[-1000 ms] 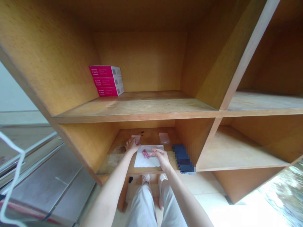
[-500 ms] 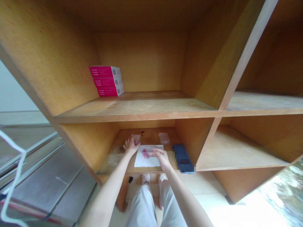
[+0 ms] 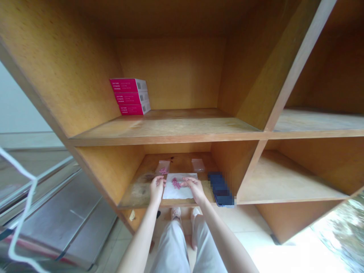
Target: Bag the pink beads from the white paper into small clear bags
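On the lower wooden shelf lies a white sheet (image 3: 178, 194), with a small heap of pink beads (image 3: 176, 183) on it. My right hand (image 3: 195, 187) is over the sheet's right part, its thumb and fingertips brought together at the heap's edge; whether a bead is between them is too small to see. At the sheet's left edge is my left hand (image 3: 157, 189), fingers loosely bent and apart, with nothing visible in them. Just beyond it a clear plastic bag (image 3: 163, 163) lies flat, with several pink beads at its near end. Another clear bag (image 3: 198, 165) lies behind the sheet's right corner.
To the right of the sheet lies a dark blue, partly blurred object (image 3: 222, 191) near the shelf's front edge. Three pink-and-white boxes (image 3: 131, 96) are stacked on the upper shelf. A wooden side wall (image 3: 236, 163) bounds the right.
My left hand has drawn back from the left bag toward me, uncovering the beads there. My right hand stays by the heap. The view has shifted slightly.
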A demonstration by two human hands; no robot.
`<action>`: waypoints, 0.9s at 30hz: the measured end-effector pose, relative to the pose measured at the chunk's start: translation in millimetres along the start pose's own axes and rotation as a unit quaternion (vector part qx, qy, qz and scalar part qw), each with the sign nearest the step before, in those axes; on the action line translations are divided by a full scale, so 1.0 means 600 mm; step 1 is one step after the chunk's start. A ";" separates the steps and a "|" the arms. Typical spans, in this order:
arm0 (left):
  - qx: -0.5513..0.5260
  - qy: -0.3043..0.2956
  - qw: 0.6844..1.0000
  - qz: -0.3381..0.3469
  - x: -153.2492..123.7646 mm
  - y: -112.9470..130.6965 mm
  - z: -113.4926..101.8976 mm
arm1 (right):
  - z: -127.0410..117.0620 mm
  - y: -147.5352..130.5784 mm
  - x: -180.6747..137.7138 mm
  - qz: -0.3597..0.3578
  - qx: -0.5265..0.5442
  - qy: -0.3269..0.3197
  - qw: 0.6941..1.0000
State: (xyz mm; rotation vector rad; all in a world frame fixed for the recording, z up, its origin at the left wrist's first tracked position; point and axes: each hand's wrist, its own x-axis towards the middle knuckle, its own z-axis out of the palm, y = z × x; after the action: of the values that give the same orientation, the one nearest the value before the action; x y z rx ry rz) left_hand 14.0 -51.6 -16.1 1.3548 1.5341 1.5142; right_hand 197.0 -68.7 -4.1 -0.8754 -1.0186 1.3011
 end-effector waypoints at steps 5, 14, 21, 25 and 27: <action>-0.019 -0.021 1.000 -0.002 -0.003 -0.002 -0.006 | 0.003 -0.001 0.000 -0.008 -0.025 -0.001 1.000; -0.007 -0.033 0.999 -0.001 -0.002 -0.008 -0.003 | 0.009 0.000 0.006 -0.003 -0.084 -0.024 0.996; -0.030 -0.032 0.999 -0.010 -0.005 0.001 -0.003 | 0.000 0.019 0.021 0.000 -0.093 -0.041 0.995; -0.026 -0.034 0.999 -0.008 -0.005 -0.003 -0.003 | -0.014 0.010 0.039 -0.057 -0.200 -0.003 0.978; -0.020 -0.036 0.999 -0.006 -0.004 -0.007 -0.004 | -0.026 -0.001 0.050 -0.110 -0.323 0.044 0.939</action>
State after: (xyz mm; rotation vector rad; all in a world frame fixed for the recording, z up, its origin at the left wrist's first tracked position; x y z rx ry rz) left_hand 11.8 -54.2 -20.1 1.3606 1.4573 1.4660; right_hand 211.3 -38.1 -5.9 -1.2536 -1.4595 0.7256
